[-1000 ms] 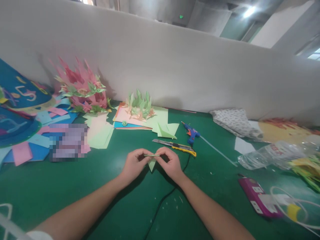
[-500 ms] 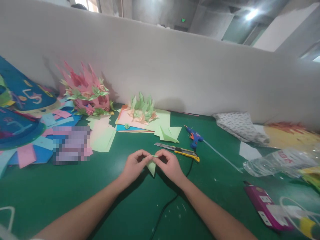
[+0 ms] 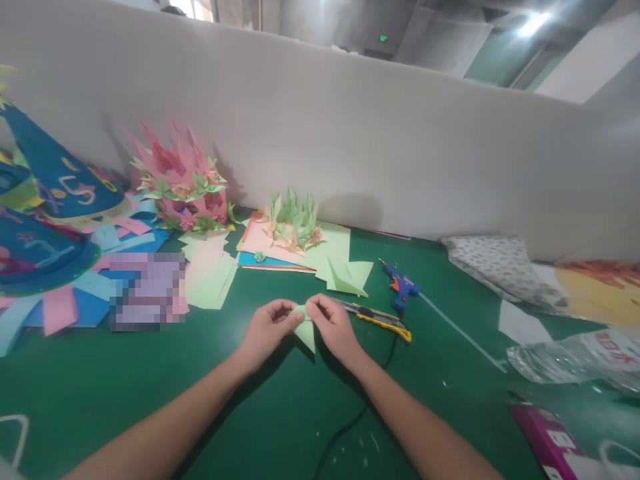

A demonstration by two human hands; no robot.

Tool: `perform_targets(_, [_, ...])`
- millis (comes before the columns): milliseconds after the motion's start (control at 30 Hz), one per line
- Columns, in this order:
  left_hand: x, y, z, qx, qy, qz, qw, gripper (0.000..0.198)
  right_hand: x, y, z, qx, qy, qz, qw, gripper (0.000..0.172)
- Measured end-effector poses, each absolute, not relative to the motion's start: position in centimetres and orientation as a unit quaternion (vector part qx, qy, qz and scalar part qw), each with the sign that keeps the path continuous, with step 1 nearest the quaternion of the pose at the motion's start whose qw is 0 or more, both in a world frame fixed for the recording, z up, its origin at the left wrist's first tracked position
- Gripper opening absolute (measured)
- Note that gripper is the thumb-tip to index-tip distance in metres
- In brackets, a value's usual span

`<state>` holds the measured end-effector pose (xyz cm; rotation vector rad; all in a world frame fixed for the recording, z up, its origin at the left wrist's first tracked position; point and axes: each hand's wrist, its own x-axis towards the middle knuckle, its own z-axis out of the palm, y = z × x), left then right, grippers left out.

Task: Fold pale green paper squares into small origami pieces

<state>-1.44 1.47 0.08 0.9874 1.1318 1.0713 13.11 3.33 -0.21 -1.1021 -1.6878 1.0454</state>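
Between my two hands is a small piece of light green paper (image 3: 305, 331), folded, with a pointed end hanging down. My left hand (image 3: 271, 333) pinches its left side between thumb and fingers. On the other side my right hand (image 3: 333, 329) grips the upper right edge, fingers curled behind. Just beyond the right hand lies a yellow-handled utility knife (image 3: 383, 322), its blade end partly hidden by that hand. A blue glue gun (image 3: 399, 285) with a clear glue stick rests farther back. Near it is a folded sheet of green paper (image 3: 346, 276).
A green and peach paper crown (image 3: 293, 223) stands on coloured sheets at the back. Left are a pink paper crown (image 3: 185, 177), blue cone hats (image 3: 75, 183) and paper strips. Right are a plastic bottle (image 3: 575, 357) and a magenta power strip (image 3: 547, 437). A black cable (image 3: 350, 425) crosses the front.
The right hand has shifted slightly on the green paper, and more of the paper's top now shows between the fingers. The view has turned a little to the left.
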Motion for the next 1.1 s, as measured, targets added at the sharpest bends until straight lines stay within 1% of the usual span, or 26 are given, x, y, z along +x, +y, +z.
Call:
perform_targets(100, [-1.3,1.9,0.1,0.42,0.493,0.448,0.616,0.027,13.3,3.3,-0.6,-0.446,-0.666,0.423,0.423,0.02])
perform_targets(333, [-1.8,2.4,0.2,0.375,0.485,0.438,0.657,0.023,13.1,3.3,-0.9,-0.458,-0.661,0.414,0.426,0.012])
perform_targets(600, [-2.5,1.9,-0.3,0.367,0.492,0.447,0.651,0.02,12.7,2.7,-1.9,-0.462,-0.652,0.428,0.423,0.006])
perform_targets(667, [-2.3,1.9,-0.5,0.378,0.489,0.452,0.644,0.019,12.7,2.8,-2.0,-0.456,-0.644,0.447,0.422,0.007])
perform_targets(800, [-2.0,1.9,-1.1,0.397,0.462,0.496,0.618,0.021,12.7,2.9,-2.0,-0.455,-0.618,0.463,0.444,0.015])
perform_targets(867, [-1.8,1.9,-1.4,0.404,0.456,0.522,0.596,0.022,12.8,3.0,-2.0,-0.455,-0.624,0.451,0.447,0.011])
perform_targets(900, [-1.8,1.9,-1.5,0.412,0.462,0.524,0.585,0.021,12.8,3.0,-2.0,-0.455,-0.635,0.441,0.442,0.007])
perform_targets(967, [-1.8,2.0,-1.5,0.435,0.482,0.508,0.565,0.016,12.9,3.0,-1.9,-0.454,-0.649,0.426,0.437,0.005])
perform_targets(1033, [-1.8,2.1,-1.3,0.446,0.506,0.494,0.549,0.012,13.0,2.9,-1.8,-0.448,-0.656,0.422,0.437,0.005])
perform_targets(1100, [-2.0,2.1,-1.0,0.438,0.529,0.49,0.536,0.008,13.1,2.8,-1.7,-0.437,-0.662,0.428,0.433,0.008])
